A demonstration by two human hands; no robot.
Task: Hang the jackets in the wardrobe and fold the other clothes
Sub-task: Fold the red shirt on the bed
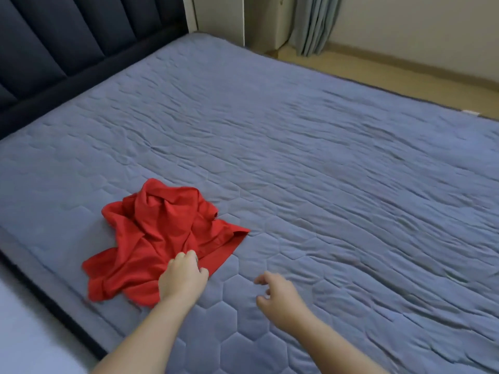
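Bare forearms, 2 of them, reach in from the bottom edge over a bed covered by a blue quilted cover [324, 171]. The left hand [183, 276] has its fingers curled into a bunch of cloth at the near side of a crumpled red shirt [162, 228], gripping it. The shirt lies in a heap on the cover, spreading ahead of that hand and to its left, and 1 corner points away to its right. The right hand [279, 295] is just to the right of the left one, apart from the shirt, fingers loosely curled and holding nothing; whether it touches the cover cannot be told.

Left of the left hand, close by, runs the dark edge of the bed frame [54, 306], with a pale surface [27, 333] beyond it. Ahead and to the right of both hands the wrinkled cover stretches wide and bare to its far edge. A dark padded headboard [67, 49] stands far ahead on the left. Beyond the far edge lie a wooden floor [391, 76], a white panel [216, 12] and a grey-blue curtain [313, 22].
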